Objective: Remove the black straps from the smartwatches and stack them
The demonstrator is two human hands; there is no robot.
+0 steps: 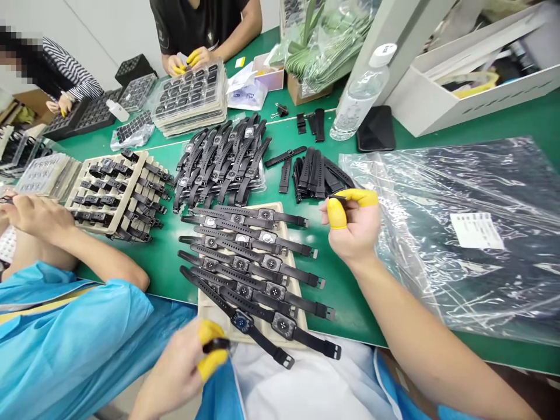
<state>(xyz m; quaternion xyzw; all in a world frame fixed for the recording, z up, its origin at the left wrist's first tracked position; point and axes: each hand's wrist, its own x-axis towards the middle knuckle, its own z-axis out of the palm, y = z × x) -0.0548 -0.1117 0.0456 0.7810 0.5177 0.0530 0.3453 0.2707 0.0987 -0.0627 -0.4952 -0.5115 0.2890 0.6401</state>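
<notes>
My left hand (pixel 184 364), with yellow finger cots, pinches a small black watch part (pixel 216 345) at the lower left of the near tray; motion blurs it. My right hand (pixel 355 224), also in yellow cots, grips a black strap (pixel 336 198) between thumb and finger, beside the pile of loose black straps (pixel 317 175). Between my hands, a cream tray (pixel 203 326) bears several rows of black watches (pixel 283 325), backs up and straps spread. Behind it lies a heap of more strapped watches (pixel 223 160).
Clear plastic packaging (pixel 437 245) covers the right side. A bottle (pixel 363 96), a phone (pixel 376 129) and a white box (pixel 472 81) stand behind. At left, a co-worker's arm (pixel 83 245) reaches near a loaded watch rack (pixel 116 195). Two people work across the green table (pixel 168 262).
</notes>
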